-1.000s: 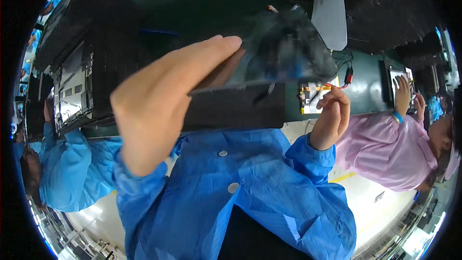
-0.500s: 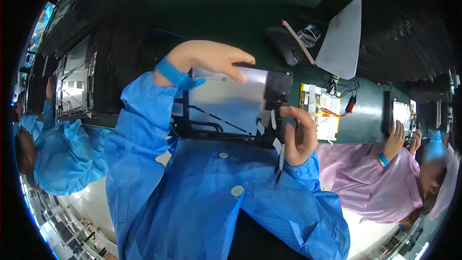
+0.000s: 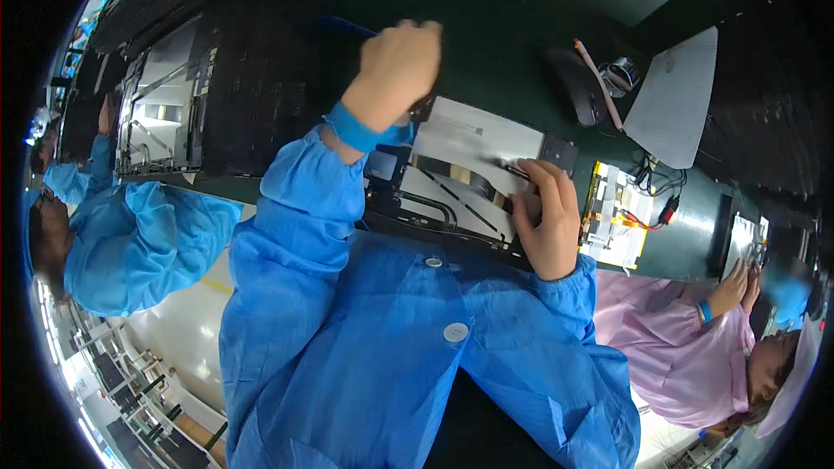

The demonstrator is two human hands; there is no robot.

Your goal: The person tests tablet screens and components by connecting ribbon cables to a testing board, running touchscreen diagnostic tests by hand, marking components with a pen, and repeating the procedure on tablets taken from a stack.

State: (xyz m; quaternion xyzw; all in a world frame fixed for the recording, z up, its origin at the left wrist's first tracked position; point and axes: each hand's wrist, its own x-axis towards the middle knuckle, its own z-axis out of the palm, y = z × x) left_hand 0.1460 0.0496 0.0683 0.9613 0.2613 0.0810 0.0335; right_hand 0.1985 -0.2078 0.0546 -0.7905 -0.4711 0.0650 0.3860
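A black-framed device casing with a silver metal plate [image 3: 486, 128] lies in front of me at the table's near edge, black cables along its lower left part. Above its upper left corner, my left hand [image 3: 400, 69] is raised with its fingers curled closed. Whatever they hold, if anything, is hidden by the hand. My right hand [image 3: 553, 221] rests over the casing's right part, thumb and forefinger bent toward each other. A thin dark piece shows by the forefinger tip, too small to name. A blue band circles my left wrist.
Right of the casing lies a battery pack [image 3: 618, 215] with yellow edges and a red lead. Beyond it are a black mouse [image 3: 575, 87], a pen [image 3: 599, 84] and a pale ridged panel [image 3: 673, 95]. Co-workers sit at both sides; another open casing [image 3: 161, 113] stands left.
My left hand has let go of the casing's top edge and risen away from it, its fingers now curled. My right hand stays at the casing's right part. The view has shifted.
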